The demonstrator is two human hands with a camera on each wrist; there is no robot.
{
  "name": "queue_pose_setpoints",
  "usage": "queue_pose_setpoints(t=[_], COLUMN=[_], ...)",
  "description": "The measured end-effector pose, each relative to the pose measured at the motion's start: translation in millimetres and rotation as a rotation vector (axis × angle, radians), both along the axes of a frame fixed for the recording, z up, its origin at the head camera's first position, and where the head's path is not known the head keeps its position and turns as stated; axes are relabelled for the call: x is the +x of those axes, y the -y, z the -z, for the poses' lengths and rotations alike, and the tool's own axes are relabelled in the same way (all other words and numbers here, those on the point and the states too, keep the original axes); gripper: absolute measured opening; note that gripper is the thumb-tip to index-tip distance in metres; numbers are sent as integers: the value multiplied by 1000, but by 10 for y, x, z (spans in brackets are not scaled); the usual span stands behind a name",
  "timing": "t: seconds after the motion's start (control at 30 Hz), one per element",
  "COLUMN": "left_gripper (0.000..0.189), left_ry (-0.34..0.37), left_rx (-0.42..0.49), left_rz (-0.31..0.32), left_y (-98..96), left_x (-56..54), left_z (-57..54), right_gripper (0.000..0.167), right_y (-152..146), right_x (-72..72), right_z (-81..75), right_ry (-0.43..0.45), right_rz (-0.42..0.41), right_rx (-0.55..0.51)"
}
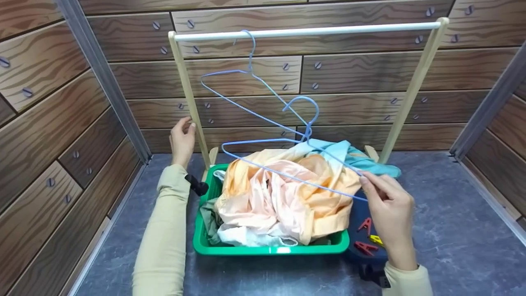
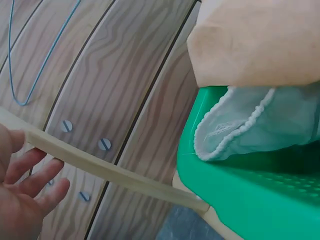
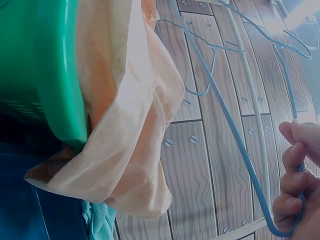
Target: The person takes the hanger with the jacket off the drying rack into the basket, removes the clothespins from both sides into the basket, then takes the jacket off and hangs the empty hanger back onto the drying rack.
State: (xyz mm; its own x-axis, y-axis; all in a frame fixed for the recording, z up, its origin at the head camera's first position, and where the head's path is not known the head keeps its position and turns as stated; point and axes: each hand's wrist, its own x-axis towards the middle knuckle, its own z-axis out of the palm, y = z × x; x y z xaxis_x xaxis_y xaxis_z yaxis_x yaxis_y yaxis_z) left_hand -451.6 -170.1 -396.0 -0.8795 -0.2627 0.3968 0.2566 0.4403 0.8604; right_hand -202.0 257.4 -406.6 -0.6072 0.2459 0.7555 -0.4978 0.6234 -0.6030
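Observation:
In the head view, my right hand (image 1: 390,209) pinches one corner of a blue wire hanger (image 1: 263,166), thumb against the wire. That hanger tilts over a heap of clothes, its hook pointing up. The right wrist view shows several fingers (image 3: 292,172) curled round the wire. A second blue hanger (image 1: 234,98) hangs by its hook from the white bar (image 1: 304,32) of a rack. My left hand (image 1: 183,142) is beside the rack's left wooden post (image 1: 187,88), its fingers loosely bent and fingertips right at the post.
A green basket (image 1: 271,250) holds peach garments (image 1: 328,201), pale pink cloth and white pieces. Turquoise cloth (image 1: 365,162) lies behind it. On a dark blue surface at right are red and yellow clothespins (image 1: 365,248). The rack's right post (image 1: 413,90) leans by the wood-patterned wall.

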Motion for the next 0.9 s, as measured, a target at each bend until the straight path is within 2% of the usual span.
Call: queue_pose_setpoints(t=[0.1,0.37,0.5,0.63,0.77,0.9], left_gripper=[27,23,23,24,23,23], left_ry=[-18,-4,4,13,10,6], left_rx=[23,58,68,51,41,46], left_rz=[-44,-130,-133,-122,-117,-108], left_y=[9,48,37,18,-2,-18], left_x=[-36,-27,-34,-38,-39,-45], left_z=[-20,-79,-97,-106,-103,-94], right_gripper=[24,24,23,21,18,16], right_y=[11,218,173,66,-87,-254], right_x=[-17,153,174,213,231,215], right_z=[-1,-256,-298,-319,-299,-267], right_ry=[-15,-58,-77,-60,-17,-30], right_rz=[-12,-79,-75,-29,13,27], right_rx=[8,-27,-17,-14,-7,9])
